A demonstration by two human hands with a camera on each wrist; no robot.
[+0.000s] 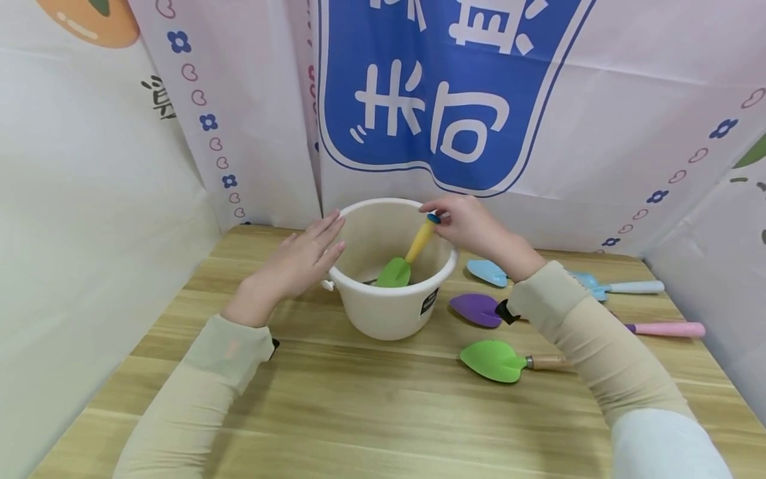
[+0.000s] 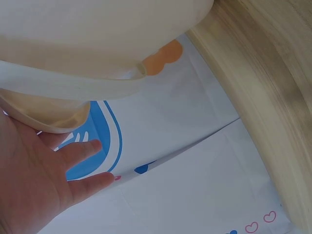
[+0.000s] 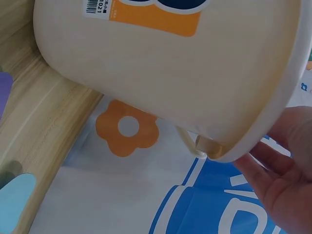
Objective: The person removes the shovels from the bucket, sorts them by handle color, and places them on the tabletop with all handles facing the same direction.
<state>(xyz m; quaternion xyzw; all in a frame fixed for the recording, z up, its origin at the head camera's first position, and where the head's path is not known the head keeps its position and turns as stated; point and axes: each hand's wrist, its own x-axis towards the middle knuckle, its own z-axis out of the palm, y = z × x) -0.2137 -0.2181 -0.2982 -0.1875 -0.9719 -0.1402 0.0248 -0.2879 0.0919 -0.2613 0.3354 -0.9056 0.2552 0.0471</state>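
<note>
A white bucket (image 1: 389, 313) stands upright on the wooden table. Inside it leans a hand trowel (image 1: 421, 239) with a green blade, yellow handle and blue end cap. At the bucket's right rim, my right hand (image 1: 469, 223) pinches the capped end of that handle; the right wrist view shows its fingers (image 3: 258, 178) beside the rim, the trowel hidden by the bucket wall. My left hand (image 1: 302, 259) lies along the left rim, fingers extended and holding nothing. In the left wrist view its fingers (image 2: 80, 151) are spread close to the rim.
Right of the bucket lie a green trowel (image 1: 493, 361) with a wooden handle, a purple trowel (image 1: 477, 310), a light blue trowel (image 1: 487, 272) and another light blue tool (image 1: 634, 287). A pink handle (image 1: 669, 329) shows beyond my right forearm. Printed cloth (image 1: 263, 86) hangs behind the table (image 1: 371, 412).
</note>
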